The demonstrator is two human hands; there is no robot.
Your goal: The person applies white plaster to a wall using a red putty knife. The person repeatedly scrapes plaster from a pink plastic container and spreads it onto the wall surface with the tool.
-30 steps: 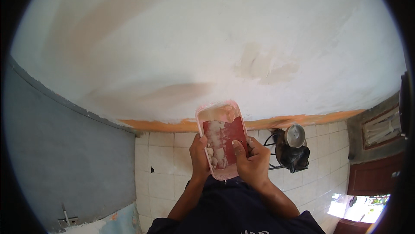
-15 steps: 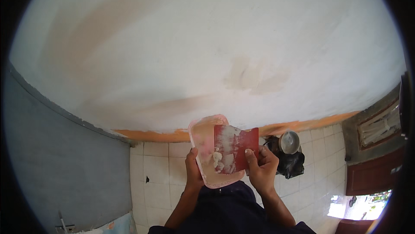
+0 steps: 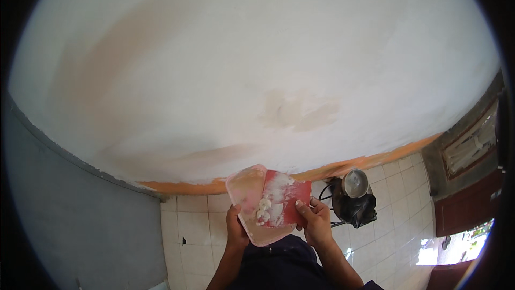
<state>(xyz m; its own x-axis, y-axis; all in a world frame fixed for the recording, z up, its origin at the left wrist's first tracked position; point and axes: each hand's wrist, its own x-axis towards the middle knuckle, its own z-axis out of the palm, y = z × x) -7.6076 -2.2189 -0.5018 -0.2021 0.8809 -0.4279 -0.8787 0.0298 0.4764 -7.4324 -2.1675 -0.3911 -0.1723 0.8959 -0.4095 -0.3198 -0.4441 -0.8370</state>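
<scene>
My left hand (image 3: 236, 229) is closed around the left edge of a shallow pink plastic tray (image 3: 244, 189), smeared inside with pale residue. In my right hand (image 3: 316, 223) is a flat red putty scraper (image 3: 296, 192), thumb on top and fingers mostly hidden beneath. The scraper lies over the tray's right side, its face streaked with white. Lumps of white putty (image 3: 263, 213) sit along its left edge; whether they rest on the blade or the tray is hard to tell. Ahead, a beige patch (image 3: 289, 110) marks the white wall (image 3: 214, 49).
An orange strip (image 3: 185, 187) runs along the wall's foot. On the tiled floor (image 3: 193, 223), to the right, a metal bowl (image 3: 355, 183) stands by a black plastic bag (image 3: 357, 212). A grey panel (image 3: 80, 204) rises at left, and a brown door (image 3: 464, 209) at right.
Both hands, the tray and the scraper sit slightly lower and further left in view. The wall patch has also shifted left and down as the view turned. Both grips stay the same.
</scene>
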